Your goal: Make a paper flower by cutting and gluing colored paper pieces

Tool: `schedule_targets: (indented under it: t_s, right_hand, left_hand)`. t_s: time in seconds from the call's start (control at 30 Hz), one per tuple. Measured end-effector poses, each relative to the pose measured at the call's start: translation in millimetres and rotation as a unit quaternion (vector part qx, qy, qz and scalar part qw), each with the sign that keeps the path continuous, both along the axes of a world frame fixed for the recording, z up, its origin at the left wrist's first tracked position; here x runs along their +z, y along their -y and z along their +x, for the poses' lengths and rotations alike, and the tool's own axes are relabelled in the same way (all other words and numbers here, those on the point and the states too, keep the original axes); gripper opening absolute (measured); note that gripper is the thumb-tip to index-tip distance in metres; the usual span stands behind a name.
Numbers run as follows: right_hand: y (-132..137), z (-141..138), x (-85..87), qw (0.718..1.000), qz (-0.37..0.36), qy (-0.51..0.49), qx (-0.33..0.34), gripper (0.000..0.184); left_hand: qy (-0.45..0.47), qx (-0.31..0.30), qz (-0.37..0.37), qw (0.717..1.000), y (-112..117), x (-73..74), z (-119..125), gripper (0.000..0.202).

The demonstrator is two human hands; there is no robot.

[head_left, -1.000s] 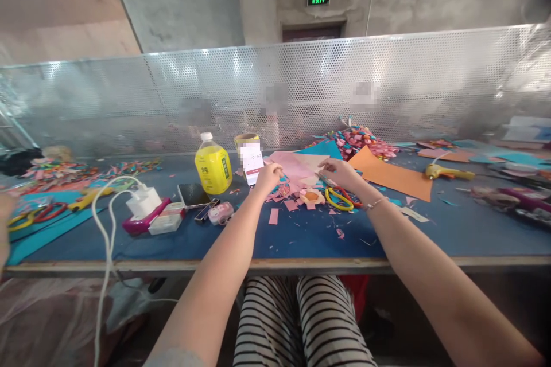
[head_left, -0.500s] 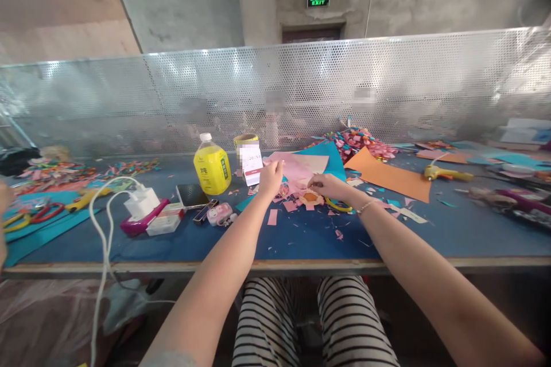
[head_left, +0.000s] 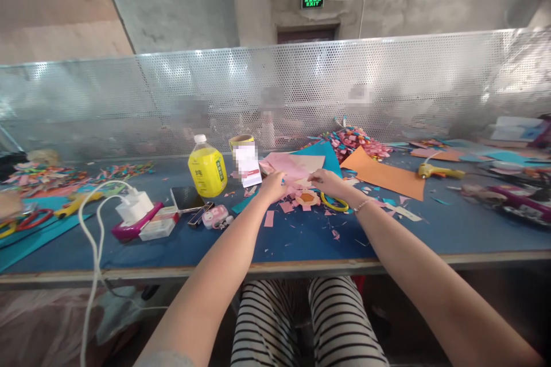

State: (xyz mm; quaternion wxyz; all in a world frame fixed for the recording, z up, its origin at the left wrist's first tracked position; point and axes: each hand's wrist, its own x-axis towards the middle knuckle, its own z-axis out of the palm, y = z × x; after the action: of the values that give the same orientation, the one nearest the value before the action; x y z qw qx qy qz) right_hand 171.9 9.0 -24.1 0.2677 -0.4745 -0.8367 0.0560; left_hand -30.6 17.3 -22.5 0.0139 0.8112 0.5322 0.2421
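My left hand [head_left: 272, 186] and my right hand [head_left: 329, 182] reach together over a pile of pink paper scraps [head_left: 297, 190] on the blue table [head_left: 301, 235]. Both hands look curled, with fingertips down among the scraps beside a pink sheet [head_left: 289, 165]. What they pinch is too small to name. A small paper flower with an orange centre [head_left: 306, 198] lies just in front of them. Scissors with yellow handles [head_left: 334, 202] lie under my right wrist, which wears a thin bracelet.
A yellow bottle [head_left: 207, 170], a phone [head_left: 186, 197], a white charger with cable [head_left: 134, 206], a pink stapler [head_left: 134, 226] and a small pink case [head_left: 214, 216] sit at left. An orange sheet [head_left: 387, 175], a glue gun [head_left: 434, 171] and cut paper heaps [head_left: 357, 141] lie right. A perforated metal screen [head_left: 301, 92] stands behind.
My right hand left the scissors and moved left to the scraps by the paper flower. My left hand dropped from the pink sheet's edge toward the same pile.
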Motion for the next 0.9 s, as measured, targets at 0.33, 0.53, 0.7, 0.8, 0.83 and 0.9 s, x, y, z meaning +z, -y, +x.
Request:
schedule_targets:
  t_s: [0.33,0.53,0.7,0.8,0.83,0.9]
  right_hand:
    - [-8,3,-9.8,0.991,-0.046,0.111,-0.055,0.025]
    - [-9,-1,-10.2,0.985,-0.038,0.135,-0.102,0.024]
    - [-11,-5,-9.1,0.990,-0.029,0.064,-0.125,0.024]
    - [-12,0,-5.3,0.990,-0.002,-0.050,-0.131,0.020]
    - [-13,2,-3.9,0.986,-0.003,-0.098,-0.134,0.018]
    - [-14,4,-1.4,0.971,-0.018,-0.197,-0.131,0.014]
  left_hand:
    - [-0.121,-0.003,-0.072,0.990,4,-4.5,3,0.031]
    - [-0.116,0.044,-0.011,0.992,1,-4.7,-1,0.025]
    - [-0.091,0.069,-0.010,0.993,0,-4.2,-3,0.020]
    - [-0.081,0.074,-0.022,0.994,3,-2.1,-1,0.018]
    - [-0.077,0.077,-0.023,0.994,5,-1.4,0,0.017]
    - [-0.068,0.080,-0.021,0.994,7,-0.5,1,0.017]
